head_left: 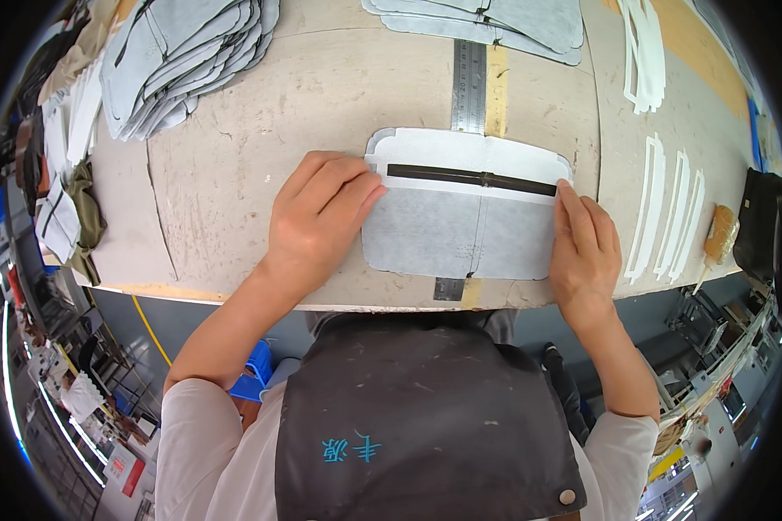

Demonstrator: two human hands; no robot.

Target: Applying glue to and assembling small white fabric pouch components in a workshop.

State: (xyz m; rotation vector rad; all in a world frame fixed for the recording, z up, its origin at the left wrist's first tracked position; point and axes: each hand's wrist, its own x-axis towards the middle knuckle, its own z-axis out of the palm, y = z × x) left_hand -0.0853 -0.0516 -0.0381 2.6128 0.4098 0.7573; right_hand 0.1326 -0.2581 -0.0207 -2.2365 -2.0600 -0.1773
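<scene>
A grey-blue fabric panel (419, 230) with rounded corners lies flat in front of me, across a steel ruler (468, 87). Along its upper part runs a white band (513, 156) with a long black strip (439, 174) in it, slanting slightly down to the right. My left hand (317, 217) has its fingers closed at the panel's upper left edge, by one end of the black strip. At the opposite end, the thumb and fingers of my right hand (585, 256) are pressed together on the right edge. The fingertips' undersides are hidden.
Stacks of similar grey panels lie at the far left (191, 52) and far middle (487, 22). Thin white slotted frames (647, 208) are spread on the right, near a tan-wrapped tool (720, 234). Yellowish tape (496, 91) lines the ruler. The table's front edge (339, 306) curves before me.
</scene>
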